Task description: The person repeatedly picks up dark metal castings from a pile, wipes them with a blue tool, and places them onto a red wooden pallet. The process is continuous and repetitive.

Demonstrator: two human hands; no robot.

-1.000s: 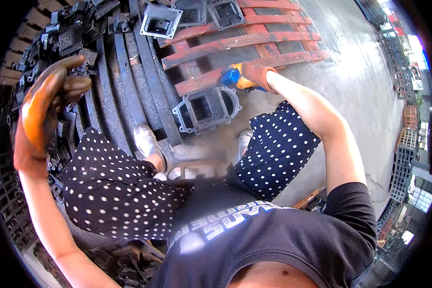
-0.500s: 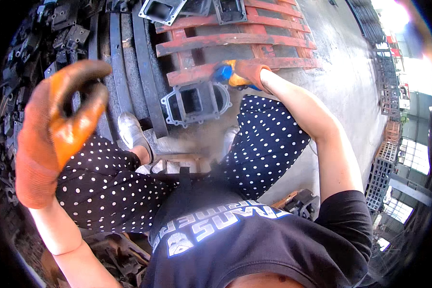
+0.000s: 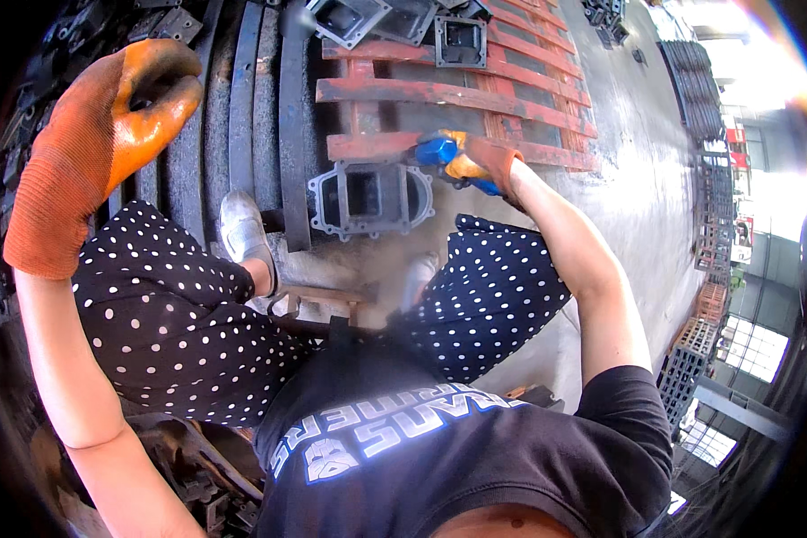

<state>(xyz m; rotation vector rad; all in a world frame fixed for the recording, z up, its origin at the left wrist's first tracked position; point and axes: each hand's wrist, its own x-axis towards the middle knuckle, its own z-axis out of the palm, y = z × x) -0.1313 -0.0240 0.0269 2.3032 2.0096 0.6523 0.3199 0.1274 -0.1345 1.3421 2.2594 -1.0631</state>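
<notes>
My left hand (image 3: 121,125), in an orange coated work glove, is raised at the left with thumb and fingers curved apart and nothing between them. Beyond it lies a heap of dark metal castings (image 3: 166,27). My right hand (image 3: 477,161), gloved in the same orange, is closed round a blue and black hand-held power tool (image 3: 436,151); its exact kind is partly hidden by the fingers. Just left of the tool, in front of my knees, a grey metal housing frame (image 3: 372,229) with a bolt-hole rim sits by the edge of a red slatted pallet (image 3: 368,145).
Several square metal castings (image 3: 460,43) lie on the far part of the pallet. Long dark beams (image 3: 242,99) run along the left beside my shoe (image 3: 242,229). Grey concrete floor (image 3: 632,161) stretches to the right, with stacked racks (image 3: 715,206) at its far side.
My left hand has lifted farther away and slightly left, toward the castings heap. My right hand stays by the housing with the power tool. The whole view has shifted a little.
</notes>
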